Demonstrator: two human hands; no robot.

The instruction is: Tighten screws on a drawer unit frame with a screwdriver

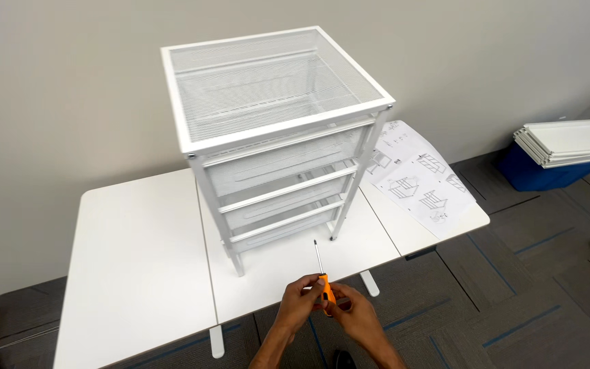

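Head view: screwdriver (pixel 323 280) between both hands' grips.

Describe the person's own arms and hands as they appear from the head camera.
Both forearms are bare, with no sleeves in view. The left hand and right hand wear no gloves; no watch or bracelet shows. Any rings are too small to tell.

Tall white mesh drawer unit (pixel 278 137) blocks the table (pixel 138 260) at twelve o'clock; bare tabletop lies open at ten, an instruction sheet (pixel 418 174) at two.
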